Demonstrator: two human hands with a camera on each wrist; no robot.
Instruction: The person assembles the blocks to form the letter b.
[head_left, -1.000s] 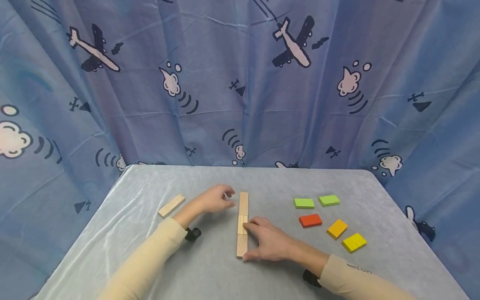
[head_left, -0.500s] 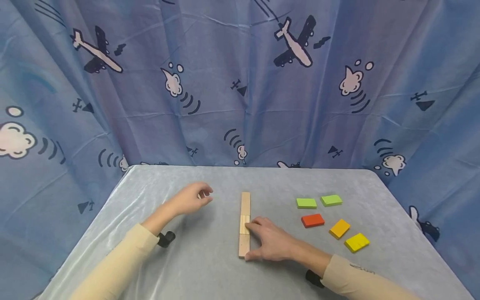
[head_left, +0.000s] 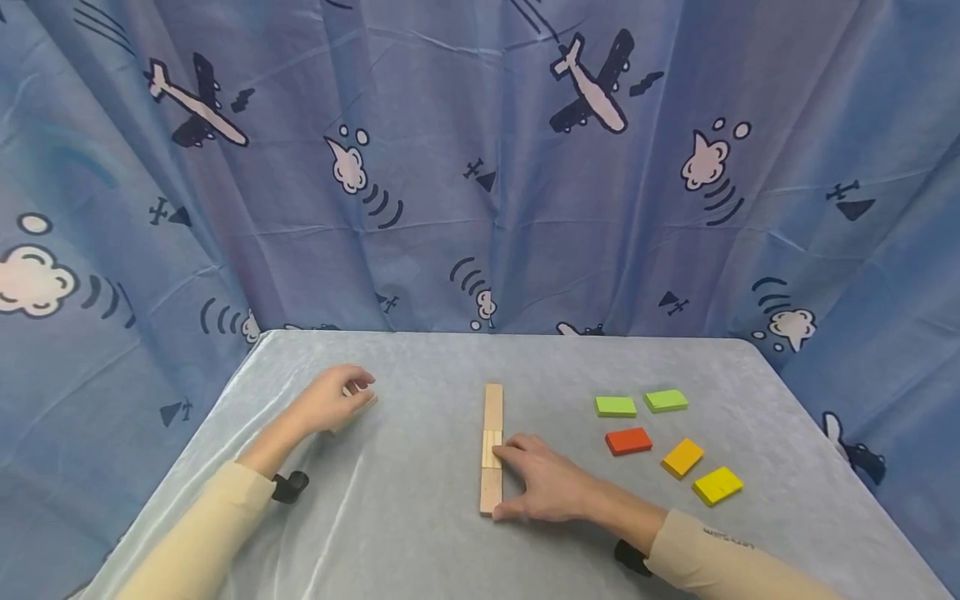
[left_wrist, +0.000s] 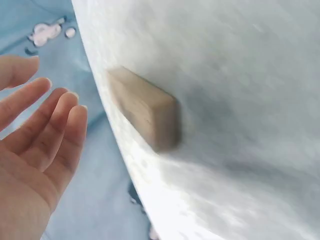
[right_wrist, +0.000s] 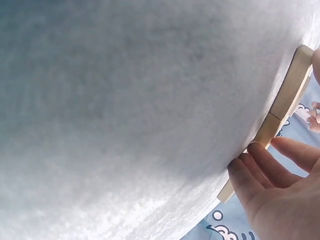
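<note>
In the head view, a straight row of plain wooden blocks [head_left: 492, 408] lies end to end on the table. My right hand [head_left: 547, 483] holds the row from its right side, thumb at the near block [head_left: 491, 490] and index finger on the paler middle section. The right wrist view shows the fingers [right_wrist: 272, 165] against the wooden blocks [right_wrist: 291, 87]. My left hand [head_left: 333, 400] hovers over the left part of the table, fingers loosely bent and holding nothing. Beneath it lies a loose wooden block [left_wrist: 145, 107], mostly hidden in the head view and apart from the fingers in the left wrist view.
Right of the row lie two green blocks [head_left: 615, 407] [head_left: 666, 401], a red block [head_left: 628, 441], an orange block [head_left: 682, 458] and a yellow block [head_left: 717, 486]. A pale cloth covers the table [head_left: 420, 533]. Behind it hangs a blue curtain [head_left: 420, 250] with printed airplanes.
My left hand has moved left, from beside the wooden row to over the loose block. My right hand has stayed on the row.
</note>
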